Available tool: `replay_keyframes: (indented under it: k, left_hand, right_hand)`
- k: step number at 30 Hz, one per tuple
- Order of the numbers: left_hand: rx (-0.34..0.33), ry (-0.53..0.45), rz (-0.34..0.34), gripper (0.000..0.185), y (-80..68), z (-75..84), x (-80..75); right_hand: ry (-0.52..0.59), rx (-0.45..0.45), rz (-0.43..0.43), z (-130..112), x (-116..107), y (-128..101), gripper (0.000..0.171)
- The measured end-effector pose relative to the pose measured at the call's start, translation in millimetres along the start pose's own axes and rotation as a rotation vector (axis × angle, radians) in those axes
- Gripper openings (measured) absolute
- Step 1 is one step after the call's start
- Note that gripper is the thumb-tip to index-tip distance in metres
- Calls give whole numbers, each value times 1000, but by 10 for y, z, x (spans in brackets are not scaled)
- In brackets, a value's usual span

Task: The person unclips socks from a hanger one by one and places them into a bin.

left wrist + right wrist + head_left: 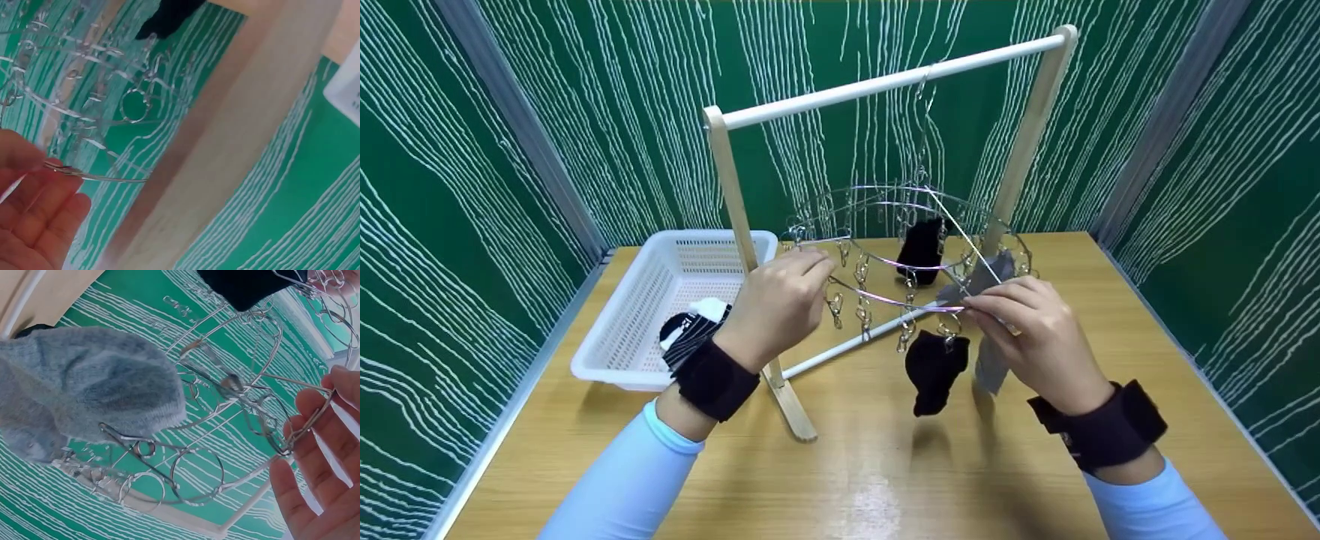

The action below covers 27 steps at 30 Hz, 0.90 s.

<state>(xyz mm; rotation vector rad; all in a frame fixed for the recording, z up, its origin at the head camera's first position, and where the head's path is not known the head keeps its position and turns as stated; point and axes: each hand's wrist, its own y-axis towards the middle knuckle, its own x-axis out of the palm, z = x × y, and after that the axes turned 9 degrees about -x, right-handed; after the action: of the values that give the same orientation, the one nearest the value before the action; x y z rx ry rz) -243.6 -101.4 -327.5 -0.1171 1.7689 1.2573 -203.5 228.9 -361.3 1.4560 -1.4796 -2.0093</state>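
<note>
A round wire sock hanger (877,298) with many small clips hangs by its hook inside a wooden rack. My left hand (784,300) pinches its wire rim on the left, with thumb and fingertips on the wire in the left wrist view. On the near right, my right hand (1035,330) pinches the rim too, where a straight support wire meets it. A black sock (936,371) dangles from the near edge, and another black sock (922,251) hangs at the far side. Grey socks (112,382) hang close beside my right hand, partly hidden by it in the head view.
The rack's white top bar (840,94) runs above the hanger, and its left wooden post (733,195) stands right by my left hand. Behind my left wrist is a white plastic basket (611,330) holding striped, black and white socks (701,337). Green walls enclose the wooden table (855,465).
</note>
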Motion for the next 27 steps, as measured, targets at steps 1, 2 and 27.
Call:
replay_keyframes:
  k: [1,2,27]
  left_hand:
    - [4,-4,-6,28,3,22,-15]
    - [11,-6,-9,31,5,48,-25]
    - [258,197,193,5,24,317,93]
  right_hand:
    - [0,-1,3,-15,3,7,22]
    - [1,0,4,-31,6,14,21]
    - [75,-24,281,-306,150,118,18]
